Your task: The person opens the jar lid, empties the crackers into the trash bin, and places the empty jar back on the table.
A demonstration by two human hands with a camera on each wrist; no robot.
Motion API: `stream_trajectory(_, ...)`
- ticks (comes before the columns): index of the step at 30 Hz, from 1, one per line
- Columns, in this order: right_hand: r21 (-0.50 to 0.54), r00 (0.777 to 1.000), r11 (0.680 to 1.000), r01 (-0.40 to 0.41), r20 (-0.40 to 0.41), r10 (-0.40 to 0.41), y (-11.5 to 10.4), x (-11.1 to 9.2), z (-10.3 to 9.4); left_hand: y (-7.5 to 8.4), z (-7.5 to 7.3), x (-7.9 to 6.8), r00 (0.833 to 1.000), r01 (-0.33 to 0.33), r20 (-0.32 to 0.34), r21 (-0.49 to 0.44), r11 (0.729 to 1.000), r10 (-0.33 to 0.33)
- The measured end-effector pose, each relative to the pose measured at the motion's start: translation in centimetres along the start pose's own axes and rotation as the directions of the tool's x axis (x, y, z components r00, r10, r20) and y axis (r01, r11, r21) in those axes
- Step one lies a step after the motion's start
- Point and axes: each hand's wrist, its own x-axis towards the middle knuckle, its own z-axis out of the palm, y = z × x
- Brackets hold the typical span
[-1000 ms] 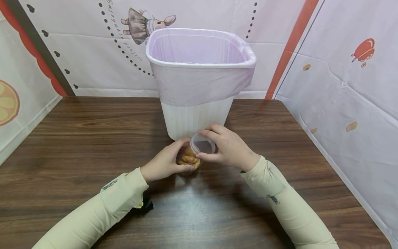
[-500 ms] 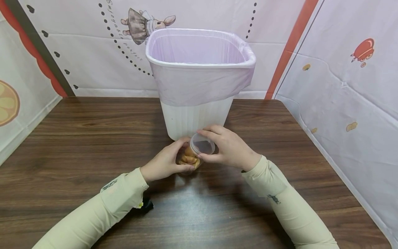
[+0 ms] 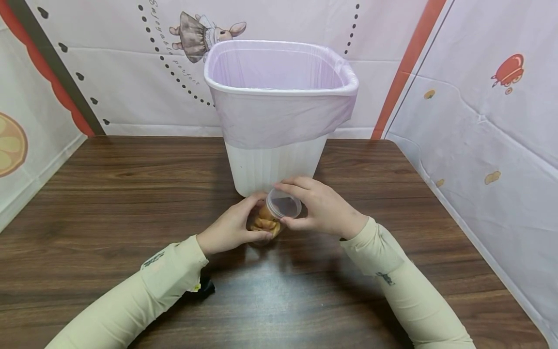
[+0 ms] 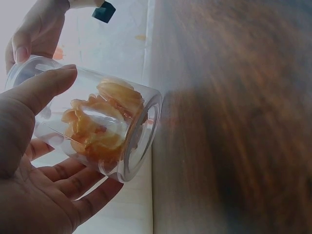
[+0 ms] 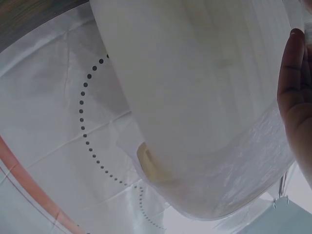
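In the head view, a clear plastic jar (image 3: 264, 227) stands nearly upright in front of the bin, with yellow-orange crinkled food pieces (image 4: 100, 124) in its lower part. My left hand (image 3: 233, 226) grips the jar's side, thumb on the near side and fingers round the far side. On top sits a translucent round lid (image 3: 284, 203). My right hand (image 3: 320, 206) pinches that lid by its edge, thumb near and fingertips far. Only part of the right hand (image 5: 297, 97) shows in the right wrist view. I cannot tell whether the jar's base touches the table.
A white bin (image 3: 274, 165) with a pale purple liner (image 3: 283, 118) stands right behind the jar on the brown wooden table (image 3: 131, 194). A small black object (image 3: 207, 289) shows beside the left sleeve. Printed cloth (image 3: 479, 145) hangs around the table.
My right hand has turned slightly at the lid: its thumb slid right along the near edge, its fingertips a little left along the far edge. The left hand and jar stay in place.
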Motion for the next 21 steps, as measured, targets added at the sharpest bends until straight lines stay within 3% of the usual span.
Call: stream_trajectory(21, 0.05, 0.998, 0.997, 0.053, 0.031, -0.054, 0.21, -0.02, -0.35, -0.06, 0.05, -0.01, 1.0, -0.014, -0.005, 0.003, 1.0, 0.014)
